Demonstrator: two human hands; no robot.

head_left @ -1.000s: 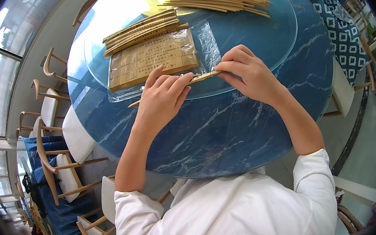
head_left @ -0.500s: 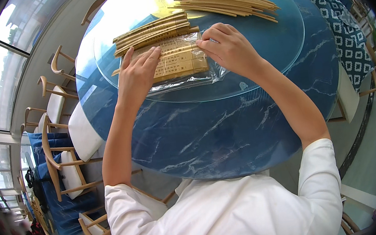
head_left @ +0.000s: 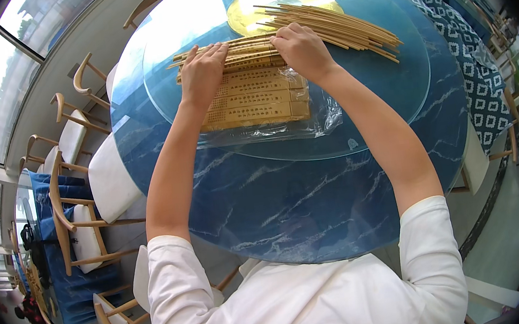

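Observation:
A row of narrow bamboo strips [head_left: 249, 56] lies side by side across the far part of a clear plastic sheet [head_left: 327, 115]. My left hand [head_left: 202, 74] is over the row's left part, fingers closed over a strip, its thumb hidden. At the right ends of the strips, my right hand [head_left: 303, 50] has its fingers bent and pinched on a strip. Under the plastic, nearer to me, lies a tan printed panel [head_left: 259, 97] with lines of dark characters. A loose bundle of thin bamboo sticks [head_left: 341, 25] fans out just beyond my right hand.
Everything rests on a round glass turntable [head_left: 392, 100] over a blue marble-patterned table [head_left: 296, 205]. A yellow round shape [head_left: 243, 17] shows behind the strips. White-seated wooden chairs [head_left: 112, 177] stand to the left; a patterned cloth [head_left: 479, 85] hangs at the right.
Both hands have moved away from me, carrying a strip from over the printed panel to the row. More of the panel now shows. The whole view has shifted slightly.

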